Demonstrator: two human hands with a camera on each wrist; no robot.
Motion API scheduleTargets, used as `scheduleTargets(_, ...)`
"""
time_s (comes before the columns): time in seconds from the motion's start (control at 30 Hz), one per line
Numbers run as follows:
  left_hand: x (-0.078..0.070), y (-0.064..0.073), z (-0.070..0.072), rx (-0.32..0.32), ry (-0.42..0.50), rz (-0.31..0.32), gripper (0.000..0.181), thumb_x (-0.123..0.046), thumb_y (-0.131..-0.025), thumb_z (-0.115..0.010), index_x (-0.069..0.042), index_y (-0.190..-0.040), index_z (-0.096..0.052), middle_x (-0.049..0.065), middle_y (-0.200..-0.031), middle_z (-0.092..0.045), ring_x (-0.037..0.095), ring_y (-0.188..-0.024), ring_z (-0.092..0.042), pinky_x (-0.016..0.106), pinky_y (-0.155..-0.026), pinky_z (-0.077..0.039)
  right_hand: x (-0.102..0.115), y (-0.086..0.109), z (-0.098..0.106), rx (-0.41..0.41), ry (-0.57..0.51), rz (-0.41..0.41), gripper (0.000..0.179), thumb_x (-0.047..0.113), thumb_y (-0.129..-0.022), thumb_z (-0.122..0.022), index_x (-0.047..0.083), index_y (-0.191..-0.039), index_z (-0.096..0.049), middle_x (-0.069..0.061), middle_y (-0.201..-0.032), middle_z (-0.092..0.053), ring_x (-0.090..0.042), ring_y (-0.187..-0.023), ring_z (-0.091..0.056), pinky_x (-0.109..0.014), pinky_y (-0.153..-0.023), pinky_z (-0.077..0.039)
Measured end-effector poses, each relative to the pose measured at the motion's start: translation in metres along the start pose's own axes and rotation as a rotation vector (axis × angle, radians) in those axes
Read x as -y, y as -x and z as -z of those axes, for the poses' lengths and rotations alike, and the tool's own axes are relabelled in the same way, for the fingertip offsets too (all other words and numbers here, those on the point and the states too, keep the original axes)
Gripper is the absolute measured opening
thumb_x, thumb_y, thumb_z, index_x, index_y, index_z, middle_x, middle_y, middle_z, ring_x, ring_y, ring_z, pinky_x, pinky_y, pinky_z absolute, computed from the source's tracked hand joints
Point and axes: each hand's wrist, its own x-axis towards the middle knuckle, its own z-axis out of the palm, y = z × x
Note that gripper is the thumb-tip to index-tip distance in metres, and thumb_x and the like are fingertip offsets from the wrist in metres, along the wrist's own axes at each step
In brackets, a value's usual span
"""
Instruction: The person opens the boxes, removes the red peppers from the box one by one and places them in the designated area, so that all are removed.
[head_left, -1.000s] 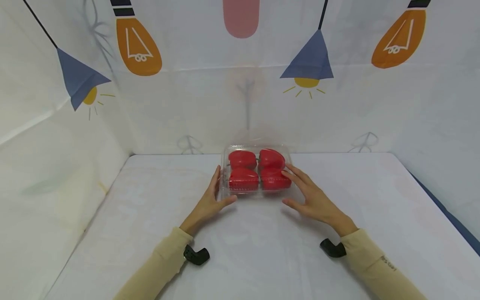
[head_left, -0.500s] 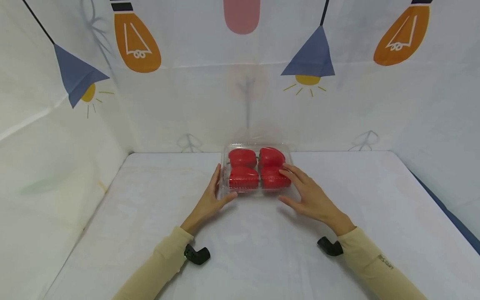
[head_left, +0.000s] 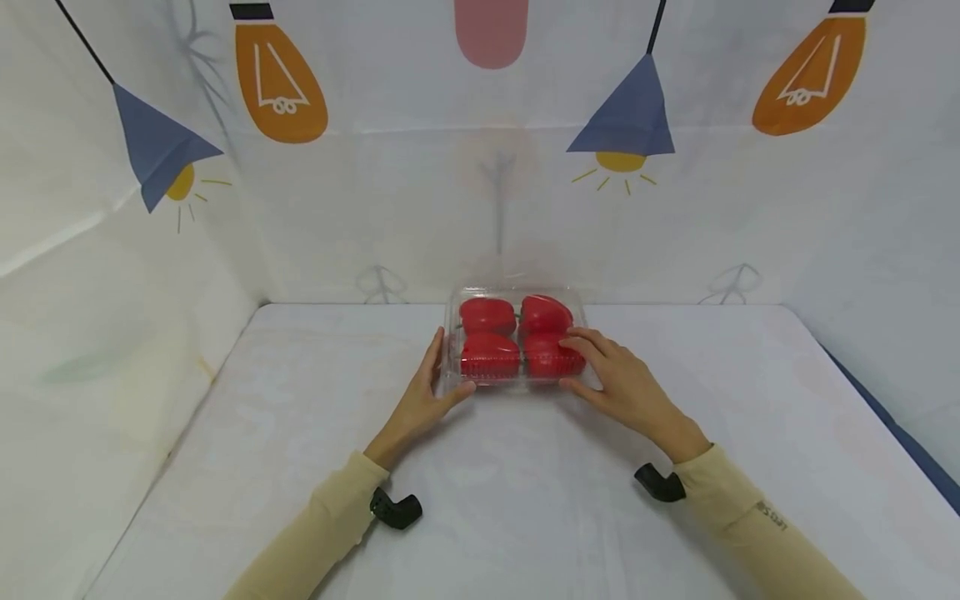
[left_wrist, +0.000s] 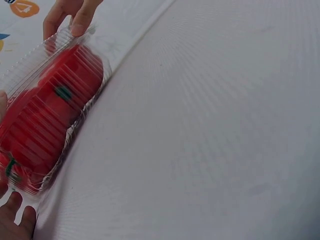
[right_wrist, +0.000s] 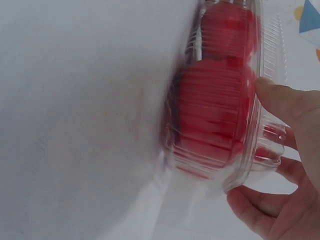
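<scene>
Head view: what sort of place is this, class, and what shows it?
Probably an indoor workspace, perhaps set up for recording. White sheeting printed with light bulbs and lamps hangs behind a white-covered table, and a clear box of red peppers is near its far edge.

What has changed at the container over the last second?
The person's right grip closed in: its thumb moved forward to the near rim of the clear container and now appears to touch it. The left grip, the container and the red peppers inside stayed as they were.
</scene>
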Motion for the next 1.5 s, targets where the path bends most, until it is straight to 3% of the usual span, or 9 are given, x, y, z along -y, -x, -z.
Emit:
scheduleTargets(0.13, -0.005, 0.003, 0.000, 0.001, -0.005, 0.007, 0.094, -0.025, -0.085, -0.069, -0.025, -0.153, -0.004, 0.003, -0.158, -0.019, 0.024, -0.144, -0.025, 0.046, -0.115, -0.027, -0.002, -0.001, 0.002, 0.006, 0.018, 0.035, 0.058, 0.032, -0.077, -0.077, 0.013, -0.127, -0.053, -0.007, -0.129, -0.053, -0.023, -0.102, -0.063, -0.041, -0.081, -0.056)
scheduleTargets(0.37, -0.036, 0.012, 0.005, 0.015, 0.013, 0.007, 0.091, -0.016, -0.086, -0.067, -0.009, -0.152, -0.006, 0.015, -0.157, -0.020, 0.032, -0.143, -0.025, 0.049, -0.114, -0.027, -0.002, -0.005, 0.006, 0.021, 0.049, 0.093, 0.057, 0.031, -0.076, -0.078, 0.010, -0.124, -0.055, -0.008, -0.124, -0.056, -0.018, -0.080, -0.068, -0.032, -0.072, -0.058)
scheduleTargets(0.53, -0.041, 0.011, 0.006, 0.007, -0.003, -0.001, 0.090, -0.015, -0.086, -0.067, -0.008, -0.152, -0.007, 0.016, -0.156, -0.020, 0.034, -0.142, -0.026, 0.049, -0.114, -0.028, 0.000, -0.008, 0.008, 0.045, 0.151, 0.151, 0.057, 0.029, -0.078, -0.076, 0.006, -0.126, -0.055, -0.015, -0.125, -0.057, -0.017, -0.061, -0.064, -0.030, -0.065, -0.058)
scheduleTargets(0.7, -0.038, 0.009, 0.006, 0.005, 0.013, 0.001, 0.090, -0.016, -0.086, -0.068, -0.010, -0.153, -0.007, 0.014, -0.157, -0.020, 0.034, -0.142, -0.027, 0.048, -0.114, -0.028, 0.002, -0.009, 0.008, 0.063, 0.247, 0.181, 0.059, 0.025, -0.078, -0.077, 0.006, -0.129, -0.054, -0.020, -0.125, -0.056, -0.018, -0.055, -0.062, -0.030, -0.060, -0.057)
scheduleTargets(0.87, -0.015, 0.004, 0.002, 0.004, 0.027, 0.009, 0.092, -0.021, -0.086, -0.069, -0.023, -0.153, -0.006, 0.007, -0.158, -0.020, 0.030, -0.143, -0.027, 0.047, -0.114, -0.028, 0.006, -0.007, 0.008, 0.098, 0.323, 0.170, 0.058, 0.025, -0.081, -0.075, 0.006, -0.131, -0.052, -0.021, -0.128, -0.054, -0.023, -0.065, -0.066, -0.030, -0.059, -0.057)
scheduleTargets(0.97, -0.001, 0.002, 0.000, -0.005, 0.030, 0.004, 0.093, -0.027, -0.085, -0.070, -0.031, -0.152, -0.006, 0.001, -0.158, -0.020, 0.028, -0.143, -0.028, 0.046, -0.114, -0.029, 0.009, -0.007, 0.007, 0.113, 0.328, 0.159, 0.059, 0.024, -0.081, -0.074, 0.004, -0.132, -0.051, -0.023, -0.130, -0.052, -0.031, -0.086, -0.069, -0.033, -0.063, -0.058)
scheduleTargets(1.1, 0.000, 0.002, 0.001, -0.006, 0.027, -0.005, 0.094, -0.029, -0.084, -0.071, -0.028, -0.153, -0.006, 0.001, -0.158, -0.020, 0.028, -0.143, -0.028, 0.047, -0.113, -0.030, 0.011, -0.005, 0.004, 0.117, 0.327, 0.153, 0.060, 0.021, -0.082, -0.073, 0.000, -0.132, -0.049, -0.026, -0.134, -0.049, -0.041, -0.103, -0.064, -0.037, -0.062, -0.058)
scheduleTargets(1.27, -0.002, 0.001, 0.001, -0.001, 0.025, 0.007, 0.096, -0.029, -0.083, -0.072, -0.027, -0.153, -0.005, 0.002, -0.158, -0.021, 0.027, -0.143, -0.029, 0.046, -0.112, -0.031, 0.012, -0.004, 0.004, 0.127, 0.353, 0.171, 0.066, 0.020, -0.082, -0.073, 0.002, -0.138, -0.043, -0.027, -0.139, -0.044, -0.047, -0.104, -0.062, -0.040, -0.062, -0.058)
scheduleTargets(1.5, -0.004, 0.002, 0.003, 0.015, 0.048, 0.048, 0.095, -0.023, -0.085, -0.070, -0.023, -0.153, -0.005, 0.004, -0.158, -0.019, 0.028, -0.143, -0.027, 0.045, -0.112, -0.031, 0.012, -0.004, 0.007, 0.223, 0.378, 0.177, 0.073, 0.016, -0.082, -0.073, 0.005, -0.144, -0.035, -0.027, -0.144, -0.038, -0.048, -0.105, -0.061, -0.039, -0.065, -0.058)
